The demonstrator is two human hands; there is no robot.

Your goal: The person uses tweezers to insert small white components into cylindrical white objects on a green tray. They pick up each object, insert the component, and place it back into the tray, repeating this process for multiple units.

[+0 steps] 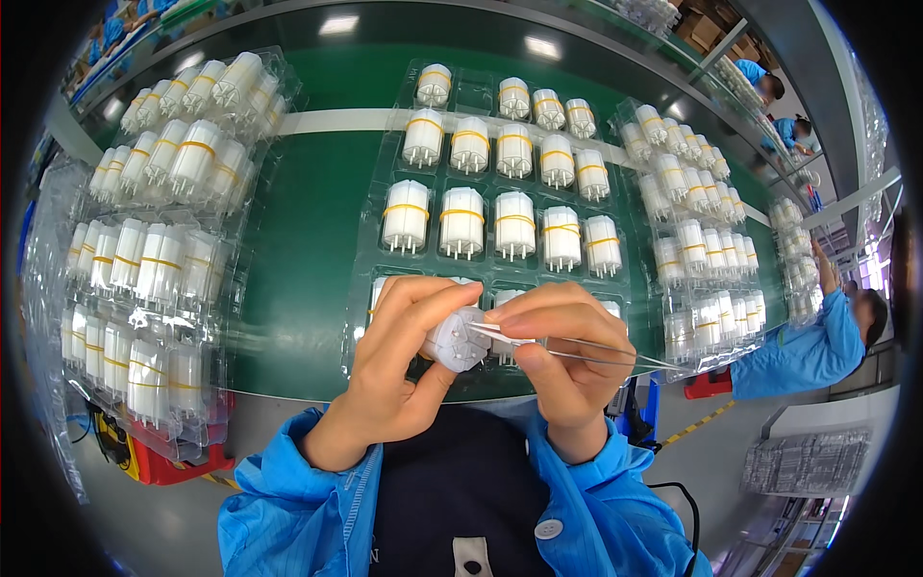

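Note:
My left hand [399, 361] is closed around a white cylindrical plug-like part [458, 348], its round end face turned up toward me. The fingers of my right hand [577, 351] pinch a pair of metal tweezers [611, 354], whose long arms run off to the right. A narrow white piece [495, 334] shows at the working end, against the part's face; whether it is a separate strip or the tweezers' tips I cannot tell. Right behind my hands lies a clear plastic tray [471, 87] with rows of similar white parts [514, 226], each ringed by a yellow band, pins pointing toward me.
Stacked clear trays of the same white parts stand at the left [154, 264] and right [702, 245] of the green bench top [303, 221]. A person in a blue sleeve [803, 351] works at the far right. Below the bench's left edge is a red bin [173, 464].

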